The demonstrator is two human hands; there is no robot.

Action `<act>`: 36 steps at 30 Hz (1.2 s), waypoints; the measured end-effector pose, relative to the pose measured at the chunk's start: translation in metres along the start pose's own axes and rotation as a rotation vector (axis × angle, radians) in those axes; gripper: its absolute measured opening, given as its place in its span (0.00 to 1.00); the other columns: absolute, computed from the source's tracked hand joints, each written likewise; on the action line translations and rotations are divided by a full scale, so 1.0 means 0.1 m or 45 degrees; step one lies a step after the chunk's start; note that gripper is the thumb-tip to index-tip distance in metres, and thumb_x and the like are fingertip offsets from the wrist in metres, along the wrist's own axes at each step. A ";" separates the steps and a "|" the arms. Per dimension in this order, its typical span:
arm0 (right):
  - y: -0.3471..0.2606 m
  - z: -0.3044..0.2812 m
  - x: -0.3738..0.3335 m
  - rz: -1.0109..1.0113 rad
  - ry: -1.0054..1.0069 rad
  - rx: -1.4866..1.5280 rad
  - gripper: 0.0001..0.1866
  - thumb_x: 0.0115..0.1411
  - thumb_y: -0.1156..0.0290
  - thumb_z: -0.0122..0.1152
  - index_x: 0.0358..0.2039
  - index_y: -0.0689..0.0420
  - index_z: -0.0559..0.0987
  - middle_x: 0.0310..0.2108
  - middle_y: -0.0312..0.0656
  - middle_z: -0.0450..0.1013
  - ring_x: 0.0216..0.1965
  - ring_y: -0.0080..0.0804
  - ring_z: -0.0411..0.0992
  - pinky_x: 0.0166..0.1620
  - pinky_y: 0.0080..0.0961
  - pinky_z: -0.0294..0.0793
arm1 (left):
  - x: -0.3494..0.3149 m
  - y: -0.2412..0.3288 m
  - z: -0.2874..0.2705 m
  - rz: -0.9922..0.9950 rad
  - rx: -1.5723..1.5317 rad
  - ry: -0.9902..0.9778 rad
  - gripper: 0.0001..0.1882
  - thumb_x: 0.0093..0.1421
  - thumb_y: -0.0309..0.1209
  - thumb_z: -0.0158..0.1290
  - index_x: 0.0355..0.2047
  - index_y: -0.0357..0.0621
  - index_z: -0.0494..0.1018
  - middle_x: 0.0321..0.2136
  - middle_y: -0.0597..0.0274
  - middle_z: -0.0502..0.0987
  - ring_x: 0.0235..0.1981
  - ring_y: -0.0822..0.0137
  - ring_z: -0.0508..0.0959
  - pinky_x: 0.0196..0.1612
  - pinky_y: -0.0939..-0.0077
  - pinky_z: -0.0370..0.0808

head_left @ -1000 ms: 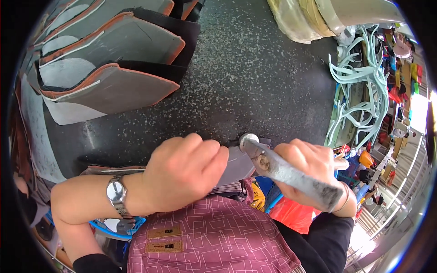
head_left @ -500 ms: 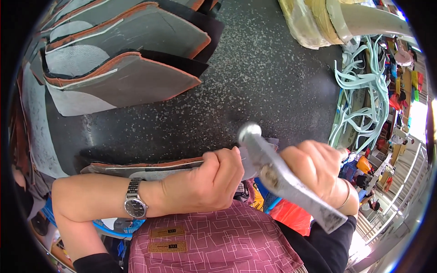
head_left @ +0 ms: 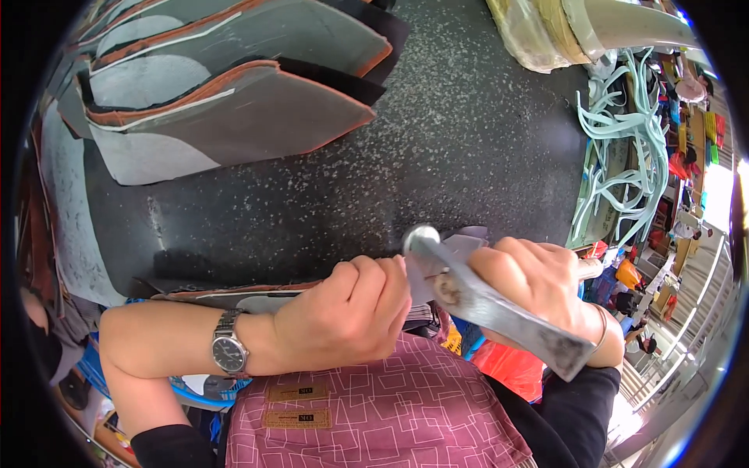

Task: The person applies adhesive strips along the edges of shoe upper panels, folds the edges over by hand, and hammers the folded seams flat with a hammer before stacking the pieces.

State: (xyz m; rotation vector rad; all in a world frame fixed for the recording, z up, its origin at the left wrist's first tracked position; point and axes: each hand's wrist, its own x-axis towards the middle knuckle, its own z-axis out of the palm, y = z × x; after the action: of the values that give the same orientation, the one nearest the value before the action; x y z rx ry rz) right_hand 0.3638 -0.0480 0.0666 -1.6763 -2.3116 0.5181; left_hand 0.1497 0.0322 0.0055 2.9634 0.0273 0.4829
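Note:
A metal hammer (head_left: 507,312) is gripped in my right hand (head_left: 538,285). Its rounded face hangs just above and beside the fingertips of my left hand (head_left: 347,312); I cannot tell whether it touches anything. The left fingers are closed, pinching the edge of a grey sheet piece with reddish edging (head_left: 273,303) that lies along the table's near edge. Part of that piece shows between the two hands, and the rest is hidden behind my left hand and forearm. A watch is on my left wrist.
Several similar grey pieces (head_left: 226,132) with reddish edges lie overlapped at the far left of the dark, speckled table (head_left: 312,218). Pale mint strips (head_left: 624,117) hang along its right side. A plastic-wrapped, tube-like object (head_left: 538,35) sits at the far right.
The hammer's rounded end has come lower, and its other end has tipped up a little. My left hand still pinches the piece. The whole view has shifted slightly.

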 end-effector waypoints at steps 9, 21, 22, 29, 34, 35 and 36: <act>-0.16 0.04 0.02 0.164 -0.164 0.108 0.17 0.46 0.70 0.69 0.35 0.57 0.74 0.24 0.40 0.70 0.22 0.36 0.74 0.22 0.31 0.68 | -0.21 -0.07 -0.09 -0.212 -0.274 0.011 0.06 0.48 0.29 0.57 0.26 0.39 0.74 0.23 0.65 0.66 0.25 0.67 0.70 0.24 0.74 0.67; -0.48 0.26 -0.01 -0.001 -0.048 -0.173 0.09 0.48 0.70 0.60 0.25 0.54 0.68 0.19 0.32 0.59 0.17 0.21 0.66 0.16 0.23 0.65 | -0.41 -0.20 -0.22 -0.130 -0.414 -0.055 0.16 0.41 0.26 0.57 0.34 0.36 0.77 0.25 0.63 0.69 0.24 0.65 0.73 0.22 0.75 0.71; -0.49 0.22 -0.02 0.022 -0.116 -0.115 0.09 0.47 0.69 0.60 0.25 0.53 0.67 0.19 0.32 0.58 0.17 0.21 0.67 0.17 0.24 0.66 | -0.39 -0.22 -0.20 -0.133 -0.410 -0.054 0.16 0.41 0.26 0.57 0.34 0.36 0.77 0.25 0.63 0.69 0.24 0.65 0.73 0.22 0.75 0.71; -0.07 -0.12 -0.31 0.553 0.041 -0.166 0.11 0.52 0.69 0.67 0.33 0.54 0.74 0.24 0.37 0.70 0.22 0.36 0.74 0.24 0.31 0.72 | 0.50 -0.20 0.26 -0.072 -0.489 0.191 0.10 0.45 0.28 0.55 0.30 0.38 0.74 0.22 0.62 0.65 0.24 0.63 0.71 0.25 0.71 0.70; 0.15 -0.07 -0.49 0.511 0.040 -0.086 0.11 0.51 0.71 0.66 0.35 0.53 0.75 0.23 0.37 0.66 0.20 0.36 0.72 0.20 0.32 0.71 | 0.46 -0.33 0.20 -0.470 -1.035 -0.045 0.10 0.50 0.26 0.62 0.34 0.42 0.79 0.28 0.57 0.77 0.28 0.58 0.78 0.29 0.69 0.74; 0.21 -0.10 -0.45 0.469 0.037 -0.017 0.11 0.50 0.70 0.66 0.35 0.52 0.76 0.22 0.37 0.65 0.20 0.35 0.72 0.20 0.31 0.71 | 0.40 -0.26 0.21 -0.406 -0.871 -0.023 0.11 0.50 0.26 0.61 0.35 0.41 0.79 0.28 0.59 0.77 0.27 0.61 0.78 0.26 0.71 0.73; 0.27 -0.12 -0.42 0.426 0.034 0.053 0.12 0.50 0.70 0.66 0.36 0.52 0.76 0.22 0.37 0.65 0.20 0.35 0.72 0.19 0.31 0.71 | 0.38 -0.17 0.21 -0.311 -0.728 0.023 0.11 0.50 0.26 0.61 0.36 0.40 0.79 0.28 0.60 0.76 0.26 0.62 0.77 0.24 0.72 0.72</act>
State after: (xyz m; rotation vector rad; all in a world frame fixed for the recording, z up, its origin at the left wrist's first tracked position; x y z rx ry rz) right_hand 0.4050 -0.0790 0.0673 -2.0473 -1.9941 0.5980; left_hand 0.1922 0.0479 -0.0049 2.3571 0.2127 0.4014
